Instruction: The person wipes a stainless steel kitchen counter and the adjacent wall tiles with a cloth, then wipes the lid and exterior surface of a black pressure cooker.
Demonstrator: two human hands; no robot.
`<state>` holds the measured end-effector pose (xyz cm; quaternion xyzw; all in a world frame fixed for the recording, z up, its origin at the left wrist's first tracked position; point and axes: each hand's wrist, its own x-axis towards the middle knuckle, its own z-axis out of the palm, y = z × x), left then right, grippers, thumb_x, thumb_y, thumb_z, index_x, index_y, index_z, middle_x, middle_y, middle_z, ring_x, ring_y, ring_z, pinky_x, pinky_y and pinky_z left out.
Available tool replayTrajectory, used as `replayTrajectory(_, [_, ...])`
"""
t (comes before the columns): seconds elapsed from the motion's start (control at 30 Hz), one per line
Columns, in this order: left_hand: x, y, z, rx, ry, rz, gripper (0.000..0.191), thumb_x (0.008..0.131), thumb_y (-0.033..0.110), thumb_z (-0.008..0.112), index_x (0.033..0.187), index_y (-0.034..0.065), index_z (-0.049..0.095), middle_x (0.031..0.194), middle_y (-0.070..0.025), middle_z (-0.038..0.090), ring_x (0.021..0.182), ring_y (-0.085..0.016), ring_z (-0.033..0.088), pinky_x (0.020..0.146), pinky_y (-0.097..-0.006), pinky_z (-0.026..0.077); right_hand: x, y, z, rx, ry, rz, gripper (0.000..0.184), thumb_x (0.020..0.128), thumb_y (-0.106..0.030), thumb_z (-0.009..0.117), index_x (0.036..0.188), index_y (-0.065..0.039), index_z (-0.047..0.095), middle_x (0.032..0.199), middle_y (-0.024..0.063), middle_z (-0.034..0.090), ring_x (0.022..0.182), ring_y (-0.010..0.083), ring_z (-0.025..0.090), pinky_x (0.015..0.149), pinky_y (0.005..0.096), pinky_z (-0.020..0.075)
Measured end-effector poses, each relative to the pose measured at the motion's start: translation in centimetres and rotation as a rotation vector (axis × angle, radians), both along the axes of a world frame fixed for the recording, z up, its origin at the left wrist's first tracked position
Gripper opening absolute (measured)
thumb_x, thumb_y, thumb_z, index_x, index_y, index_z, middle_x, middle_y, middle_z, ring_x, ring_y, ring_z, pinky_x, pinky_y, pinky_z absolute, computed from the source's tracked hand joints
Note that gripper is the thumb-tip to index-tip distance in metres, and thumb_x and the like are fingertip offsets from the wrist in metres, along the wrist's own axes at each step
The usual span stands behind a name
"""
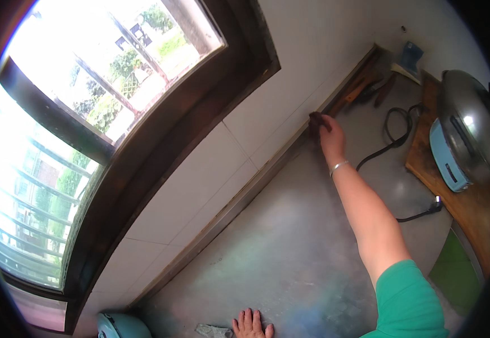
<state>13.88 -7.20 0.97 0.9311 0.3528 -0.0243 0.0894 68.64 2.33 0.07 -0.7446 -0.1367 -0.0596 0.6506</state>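
My right hand (333, 137) is stretched out to the back edge of a grey countertop (270, 236). It grips a dark brown cloth (316, 123), pressed against the raised strip (245, 196) where the counter meets the tiled wall. Most of the cloth's folds are hidden by the fingers. Flat on the counter at the bottom of the view lies my left hand (251, 325), palm down with fingers apart and nothing in it. Just left of its fingers is a crumpled grey cloth (214, 331).
An electric pan with a metal lid (466, 114) stands on a wooden board (424, 162) at right. A black power cord (382, 150) loops over the counter. Several handled tools (361, 89) lie in the far corner near a blue-and-white packet (409, 59). A light-blue appliance (122, 326) sits lower left, below a barred window (101, 88).
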Motion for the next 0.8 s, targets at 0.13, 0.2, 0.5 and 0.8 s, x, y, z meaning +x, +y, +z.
replayTrajectory(0.13, [-0.1, 0.0, -0.1, -0.019, -0.034, -0.012, 0.058, 0.076, 0.036, 0.054, 0.124, 0.0045, 0.044, 0.132, -0.0193, 0.039, 0.121, -0.038, 0.034, 0.099, -0.0553, 0.024, -0.1, 2.8, -1.9, -0.180, -0.207, -0.081, 0.031, 0.077, -0.018, 0.058, 0.107, -0.010, 0.057, 0.104, 0.0151, 0.053, 0.092, 0.0332, 0.054, 0.081, 0.0390, 0.0448])
replayTrajectory(0.2, [0.3, 0.2, 0.2, -0.021, -0.044, -0.005, 0.057, 0.076, 0.036, 0.054, 0.124, 0.0047, 0.045, 0.131, -0.0192, 0.040, 0.121, -0.038, 0.035, 0.099, -0.0552, 0.025, -0.9, 3.8, -2.1, -0.212, -0.200, -0.095, 0.032, 0.076, -0.020, 0.059, 0.106, -0.010, 0.056, 0.104, 0.0154, 0.053, 0.092, 0.0341, 0.054, 0.081, 0.0397, 0.0449])
replayTrajectory(0.5, [0.1, 0.1, 0.5, -0.029, -0.078, 0.015, 0.057, 0.076, 0.036, 0.055, 0.124, 0.0058, 0.045, 0.131, -0.0176, 0.041, 0.121, -0.036, 0.036, 0.099, -0.0546, 0.025, -0.9, 3.6, -0.3, -0.351, -0.126, -0.010, 0.032, 0.072, -0.024, 0.062, 0.100, -0.011, 0.057, 0.097, 0.0188, 0.054, 0.090, 0.0360, 0.054, 0.079, 0.0411, 0.0452])
replayTrajectory(0.8, [-0.2, 0.0, -0.7, 0.021, -0.128, -0.011, 0.058, 0.076, 0.036, 0.055, 0.125, 0.0060, 0.044, 0.133, -0.0164, 0.040, 0.122, -0.034, 0.036, 0.099, -0.0538, 0.026, -6.6, 4.4, -2.9, -0.157, -0.051, 0.275, 0.030, 0.072, -0.024, 0.063, 0.097, -0.010, 0.057, 0.098, 0.0189, 0.056, 0.093, 0.0331, 0.053, 0.081, 0.0382, 0.0434])
